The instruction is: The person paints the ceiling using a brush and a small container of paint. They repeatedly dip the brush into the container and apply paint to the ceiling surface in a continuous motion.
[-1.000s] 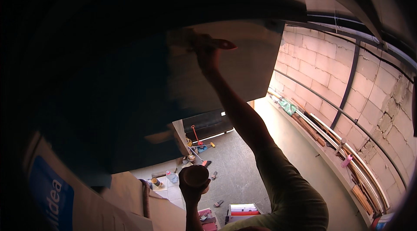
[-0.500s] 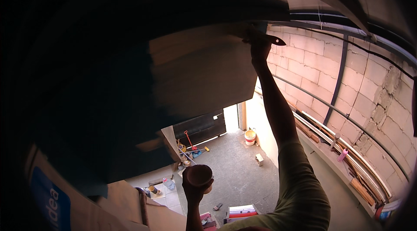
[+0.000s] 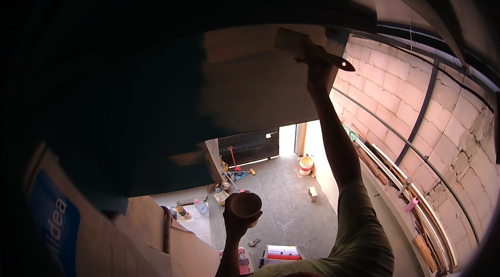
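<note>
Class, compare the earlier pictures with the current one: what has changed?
The right hand moved the paintbrush rightward along the panel compared with the first picture; the view also shifted. Nothing was newly grasped or released: the left hand still holds the round container.

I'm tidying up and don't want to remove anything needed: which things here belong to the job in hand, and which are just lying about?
In use:
broad flat brush with dark handle, in the right hand
round brownish cup, in the left hand
flat blue-and-tan surface

Apparently lying about:
round white bucket with red band
pink cylindrical bottle
dark flat slipper
</note>
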`<state>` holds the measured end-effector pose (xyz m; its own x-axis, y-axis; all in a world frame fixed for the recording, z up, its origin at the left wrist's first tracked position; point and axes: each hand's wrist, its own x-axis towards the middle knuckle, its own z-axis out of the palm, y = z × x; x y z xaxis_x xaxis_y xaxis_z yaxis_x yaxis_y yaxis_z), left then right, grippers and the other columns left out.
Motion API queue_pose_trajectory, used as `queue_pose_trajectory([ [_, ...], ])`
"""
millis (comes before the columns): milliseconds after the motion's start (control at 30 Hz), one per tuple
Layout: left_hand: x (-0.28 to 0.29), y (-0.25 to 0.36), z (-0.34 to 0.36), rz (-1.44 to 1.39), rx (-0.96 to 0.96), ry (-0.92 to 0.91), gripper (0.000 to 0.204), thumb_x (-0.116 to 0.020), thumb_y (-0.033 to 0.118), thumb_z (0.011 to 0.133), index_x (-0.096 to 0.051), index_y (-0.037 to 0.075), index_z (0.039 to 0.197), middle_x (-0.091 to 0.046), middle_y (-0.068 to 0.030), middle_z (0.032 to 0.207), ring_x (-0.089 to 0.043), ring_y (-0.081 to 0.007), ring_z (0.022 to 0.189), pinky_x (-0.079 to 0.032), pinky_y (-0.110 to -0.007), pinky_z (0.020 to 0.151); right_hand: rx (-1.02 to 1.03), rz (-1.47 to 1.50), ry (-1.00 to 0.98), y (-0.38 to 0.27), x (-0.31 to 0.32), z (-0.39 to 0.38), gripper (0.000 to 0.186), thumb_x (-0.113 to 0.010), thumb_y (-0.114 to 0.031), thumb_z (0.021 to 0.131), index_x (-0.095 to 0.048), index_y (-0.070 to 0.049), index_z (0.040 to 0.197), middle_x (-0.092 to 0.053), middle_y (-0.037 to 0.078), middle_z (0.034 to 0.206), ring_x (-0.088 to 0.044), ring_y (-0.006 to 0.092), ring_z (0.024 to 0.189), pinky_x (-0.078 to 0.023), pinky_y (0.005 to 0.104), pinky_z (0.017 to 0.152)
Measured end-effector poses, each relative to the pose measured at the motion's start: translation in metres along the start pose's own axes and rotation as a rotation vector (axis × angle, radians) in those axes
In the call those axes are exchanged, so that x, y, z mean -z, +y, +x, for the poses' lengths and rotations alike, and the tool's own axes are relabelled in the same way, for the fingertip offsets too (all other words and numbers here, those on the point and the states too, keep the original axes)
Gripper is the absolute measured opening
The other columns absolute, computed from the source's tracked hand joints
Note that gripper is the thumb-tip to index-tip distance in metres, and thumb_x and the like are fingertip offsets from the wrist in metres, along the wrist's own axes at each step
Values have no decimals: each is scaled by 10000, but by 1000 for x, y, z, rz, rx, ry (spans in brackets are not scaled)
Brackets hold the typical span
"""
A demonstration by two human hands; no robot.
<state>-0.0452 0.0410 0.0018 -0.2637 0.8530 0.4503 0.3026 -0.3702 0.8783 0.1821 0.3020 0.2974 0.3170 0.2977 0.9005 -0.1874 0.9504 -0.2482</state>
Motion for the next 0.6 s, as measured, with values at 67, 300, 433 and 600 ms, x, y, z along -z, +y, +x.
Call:
queue_pose_trajectory([
  [67,0,1,-1,-7,17,1,797,-914,104,518,-505,46,1200,-607,-105,1122,-607,-240,1043,-493,-384,910,-102,168,-13,5,-43,-17,202,-628,-55,898,-616,62,1062,-626,124,954,-657,200,827,-603,322,605],
  [300,11,-10,-7,9,-8,66,794,-914,85,510,-511,48,1194,-605,-96,1123,-604,-228,1041,-497,-376,909,-188,293,-97,45,-154,-65,220,-603,-130,924,-599,32,1073,-608,96,1004,-625,181,876,-596,354,682],
  [433,18,-11,-7,2,-10,63,787,-910,65,511,-513,53,1191,-605,-92,1123,-603,-223,1041,-498,-373,915,-112,118,-62,57,-161,-58,172,-613,-104,899,-615,31,1005,-619,97,953,-624,180,854,-593,334,677],
  [600,17,-17,-6,-2,-25,59,791,-904,57,516,-506,55,1200,-603,-92,1122,-602,-222,1038,-496,-373,913,-8,-112,-14,66,-99,-30,210,-576,-134,903,-667,37,984,-648,139,940,-633,238,864,-486,358,805],
])
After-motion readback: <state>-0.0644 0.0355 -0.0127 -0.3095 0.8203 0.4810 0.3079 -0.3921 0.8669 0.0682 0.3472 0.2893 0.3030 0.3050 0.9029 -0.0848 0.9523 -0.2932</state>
